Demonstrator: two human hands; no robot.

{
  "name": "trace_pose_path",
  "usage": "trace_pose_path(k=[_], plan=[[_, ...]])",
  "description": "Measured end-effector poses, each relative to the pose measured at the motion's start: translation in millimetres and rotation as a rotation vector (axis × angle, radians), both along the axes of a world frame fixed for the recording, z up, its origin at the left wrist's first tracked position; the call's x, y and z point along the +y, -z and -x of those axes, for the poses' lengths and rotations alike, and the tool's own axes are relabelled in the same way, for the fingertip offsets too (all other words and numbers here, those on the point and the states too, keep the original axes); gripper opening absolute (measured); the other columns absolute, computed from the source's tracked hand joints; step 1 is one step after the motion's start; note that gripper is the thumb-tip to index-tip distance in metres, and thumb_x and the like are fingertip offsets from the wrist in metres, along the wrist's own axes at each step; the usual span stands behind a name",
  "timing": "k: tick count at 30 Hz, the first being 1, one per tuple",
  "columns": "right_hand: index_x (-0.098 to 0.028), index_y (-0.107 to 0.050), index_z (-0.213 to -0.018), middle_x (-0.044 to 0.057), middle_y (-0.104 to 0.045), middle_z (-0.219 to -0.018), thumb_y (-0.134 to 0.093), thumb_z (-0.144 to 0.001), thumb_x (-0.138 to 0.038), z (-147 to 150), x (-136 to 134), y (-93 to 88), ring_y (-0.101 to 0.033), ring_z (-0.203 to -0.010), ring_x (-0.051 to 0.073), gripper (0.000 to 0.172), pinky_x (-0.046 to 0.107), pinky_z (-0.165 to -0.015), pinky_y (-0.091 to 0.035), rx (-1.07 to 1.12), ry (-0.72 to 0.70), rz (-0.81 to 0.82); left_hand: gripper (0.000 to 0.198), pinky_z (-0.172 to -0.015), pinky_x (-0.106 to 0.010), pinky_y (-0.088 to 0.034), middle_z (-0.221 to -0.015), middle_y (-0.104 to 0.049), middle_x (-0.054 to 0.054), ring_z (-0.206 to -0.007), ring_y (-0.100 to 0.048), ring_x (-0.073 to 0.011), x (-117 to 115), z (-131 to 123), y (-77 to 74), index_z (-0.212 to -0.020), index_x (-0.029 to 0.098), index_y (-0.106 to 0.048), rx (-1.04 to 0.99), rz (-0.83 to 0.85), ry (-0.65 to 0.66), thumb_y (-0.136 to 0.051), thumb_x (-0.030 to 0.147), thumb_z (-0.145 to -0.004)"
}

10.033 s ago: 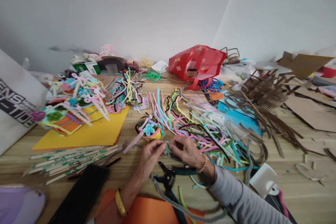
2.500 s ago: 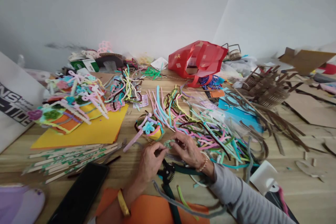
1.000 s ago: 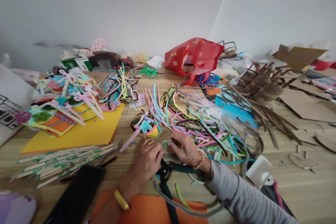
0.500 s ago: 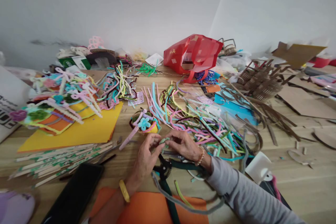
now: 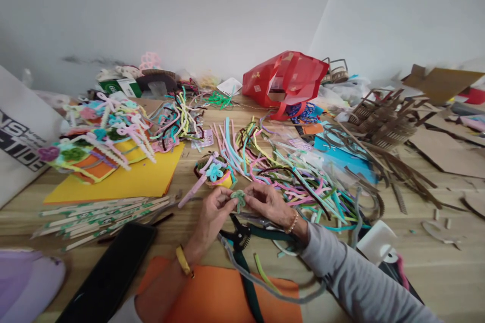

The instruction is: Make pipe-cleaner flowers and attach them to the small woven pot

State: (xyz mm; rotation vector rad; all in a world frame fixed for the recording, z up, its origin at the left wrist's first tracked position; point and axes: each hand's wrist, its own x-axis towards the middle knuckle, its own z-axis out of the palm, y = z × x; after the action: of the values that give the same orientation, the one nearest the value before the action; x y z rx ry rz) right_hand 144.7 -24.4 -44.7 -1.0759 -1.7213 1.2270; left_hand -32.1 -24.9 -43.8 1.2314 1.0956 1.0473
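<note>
Orange craft sheet (image 5: 217,295) fills the nearest part of my feed, under the left forearm, with a black phone (image 5: 108,272) lying to its left. Green-handled pliers (image 5: 239,236) sit just below the hands, and I judge they were left there to stay within easy reach. Above them, a small green pipe-cleaner sprig (image 5: 238,198) stands upright, pinched between the fingertips of the left hand (image 5: 212,219) and the right hand (image 5: 267,207). Both hands curl inward, bringing their fingers together around it, probably to keep the little piece steady; its fine twists are too small for me to read. A yellow bangle (image 5: 183,261) circles the left wrist. Just beyond the fingers, a pipe-cleaner flower pot (image 5: 214,174) rests on the wooden counter (image 5: 413,257). A loose spread of coloured pipe cleaners (image 5: 288,181) runs to the right, perhaps left loose so 1 stem can be drawn out easily. Farther off stand a red bag (image 5: 284,81) and a heap of cardboard strips (image 5: 382,123).
</note>
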Motion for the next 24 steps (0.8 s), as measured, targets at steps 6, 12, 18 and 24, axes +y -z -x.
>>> trace_pose_path(k=[6, 12, 18, 24], plan=[[-0.015, -0.059, -0.085, -0.001, -0.053, -0.064, -0.051, -0.091, -0.042, -0.8, 0.5, 0.6, -0.046, -0.057, 0.011, 0.028, 0.021, -0.051, -0.034, -0.083, 0.03, -0.048, 0.014, -0.061, -0.023, -0.046, -0.071, -0.062, 0.002, -0.064, -0.058, -0.0125, -1.2, -1.7, -1.9, -0.081, 0.016, -0.058, -0.023, -0.01, 0.06, -0.063, 0.026, -0.074], [-0.015, -0.061, -0.086, -0.001, -0.052, -0.063, -0.051, -0.092, -0.039, -0.6, 0.5, 3.4, -0.044, -0.055, 0.01, 0.027, 0.021, -0.051, -0.033, -0.074, 0.001, -0.089, 0.014, -0.058, -0.022, -0.041, -0.065, -0.058, 0.003, -0.061, -0.052, -0.0121, 1.8, 0.6, 0.7, -0.071, 0.015, -0.061, 0.064, -0.074, 0.052, -0.063, 0.029, -0.074], [-0.016, -0.06, -0.082, -0.002, -0.051, -0.062, -0.05, -0.092, -0.032, 0.4, -1.5, -1.8, -0.042, -0.055, 0.011, 0.022, 0.022, -0.051, -0.032, -0.185, 0.013, -0.183, 0.011, -0.055, -0.022, -0.04, -0.063, -0.058, 0.002, -0.058, -0.051, -0.012, 1.3, 0.5, 1.9, -0.072, 0.015, -0.062, 0.112, -0.109, 0.079, -0.059, 0.025, -0.074], [-0.017, -0.055, -0.074, -0.002, -0.049, -0.059, -0.049, -0.09, -0.025, 2.4, -5.6, -8.6, -0.042, -0.052, 0.011, 0.019, 0.022, -0.05, -0.031, -0.302, 0.045, -0.284, 0.01, -0.054, -0.022, -0.036, -0.056, -0.054, 0.004, -0.054, -0.049, -0.0115, -1.0, -2.0, 1.8, -0.067, 0.016, -0.059, 0.217, -0.153, 0.068, -0.057, 0.021, -0.076]])
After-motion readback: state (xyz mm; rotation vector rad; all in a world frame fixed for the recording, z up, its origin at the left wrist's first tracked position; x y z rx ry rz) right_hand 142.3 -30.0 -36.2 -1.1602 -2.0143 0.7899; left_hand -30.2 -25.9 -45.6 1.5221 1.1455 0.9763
